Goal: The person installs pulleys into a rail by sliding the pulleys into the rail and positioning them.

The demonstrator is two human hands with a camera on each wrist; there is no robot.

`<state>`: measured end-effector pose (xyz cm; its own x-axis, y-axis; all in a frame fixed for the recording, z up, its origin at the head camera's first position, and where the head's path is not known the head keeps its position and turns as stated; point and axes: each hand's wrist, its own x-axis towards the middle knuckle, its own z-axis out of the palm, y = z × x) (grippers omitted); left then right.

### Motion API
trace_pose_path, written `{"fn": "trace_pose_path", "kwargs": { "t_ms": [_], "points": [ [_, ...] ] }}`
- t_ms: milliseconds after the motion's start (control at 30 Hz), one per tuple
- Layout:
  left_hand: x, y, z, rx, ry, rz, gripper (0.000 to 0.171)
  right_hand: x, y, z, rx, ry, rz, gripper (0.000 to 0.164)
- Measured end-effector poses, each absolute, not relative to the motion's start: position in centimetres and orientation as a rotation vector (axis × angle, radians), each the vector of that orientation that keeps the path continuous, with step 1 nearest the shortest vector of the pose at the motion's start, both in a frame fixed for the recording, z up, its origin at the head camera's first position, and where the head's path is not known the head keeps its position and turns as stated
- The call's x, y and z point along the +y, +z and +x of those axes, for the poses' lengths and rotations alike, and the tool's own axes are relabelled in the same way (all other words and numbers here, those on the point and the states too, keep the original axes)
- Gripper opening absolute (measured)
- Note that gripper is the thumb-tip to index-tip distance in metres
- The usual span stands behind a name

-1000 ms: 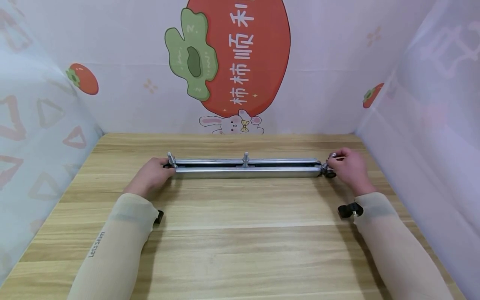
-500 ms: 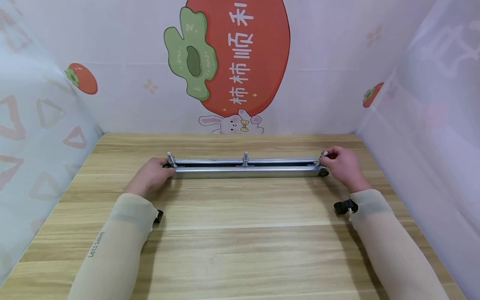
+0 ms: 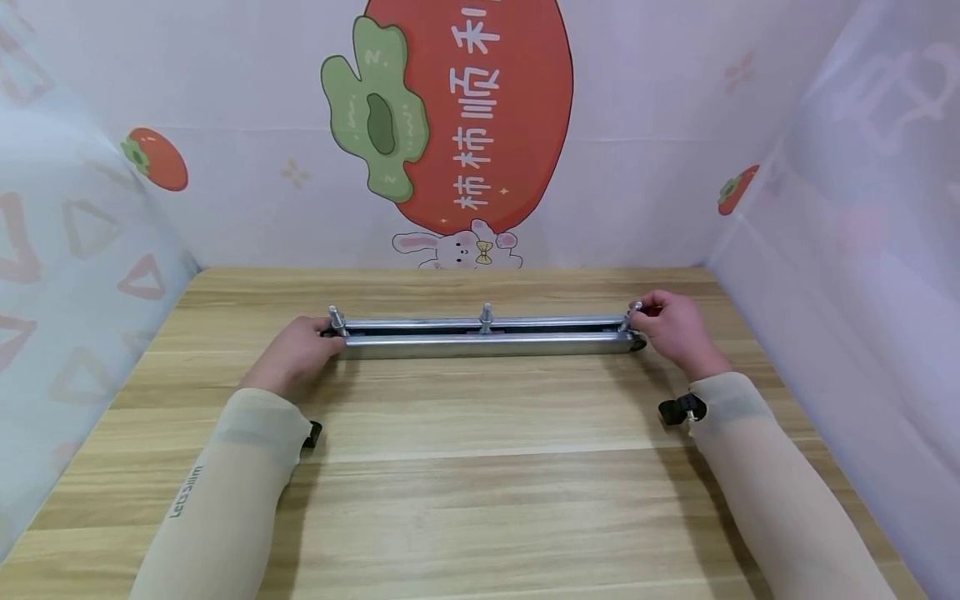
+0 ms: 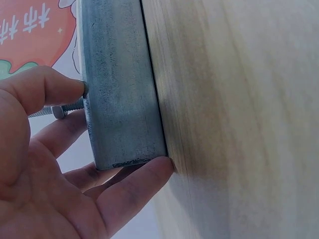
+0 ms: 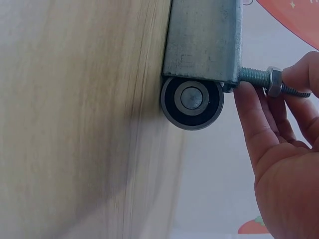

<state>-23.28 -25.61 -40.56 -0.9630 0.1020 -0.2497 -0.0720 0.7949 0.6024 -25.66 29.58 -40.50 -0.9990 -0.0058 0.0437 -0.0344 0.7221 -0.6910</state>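
A silver metal track [image 3: 480, 347] with a slot along its top lies across the far part of the table. My left hand [image 3: 295, 352] grips its left end, thumb at the upper edge and fingertips around the end face, as the left wrist view shows. Threaded bolts stand up from the slot, one by that hand [image 3: 337, 320] and one mid-track [image 3: 487, 318]. At the right end, my right hand [image 3: 681, 335] pinches the upright bolt [image 5: 255, 76] of a roller, above its nut [image 5: 274, 82]. A black-ringed wheel [image 5: 191, 98] of this roller sticks partly out of the track end.
The wood-grain table [image 3: 480, 500] extends toward me in front of the track. Printed fabric walls [image 3: 637, 167] stand behind and on both sides. A small black device [image 3: 681, 410] sits at the right sleeve cuff.
My right hand has moved left, and the roller it pinches has slid from outside the track's right end to mostly inside it. My left hand stays at the left end.
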Motion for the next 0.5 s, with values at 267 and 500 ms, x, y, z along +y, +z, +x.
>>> {"fn": "trace_pose_path", "kwargs": {
  "t_ms": [267,500],
  "points": [
    [-25.54,-40.44,-23.14,2.711,0.94,0.023,0.043,29.54,-40.81,-25.84,-2.862,1.172,0.053,0.018],
    [-25.63,-40.54,-23.18,2.723,0.937,0.03,0.038,29.46,-41.17,-26.05,-2.829,1.167,0.094,0.017]
  ]
}}
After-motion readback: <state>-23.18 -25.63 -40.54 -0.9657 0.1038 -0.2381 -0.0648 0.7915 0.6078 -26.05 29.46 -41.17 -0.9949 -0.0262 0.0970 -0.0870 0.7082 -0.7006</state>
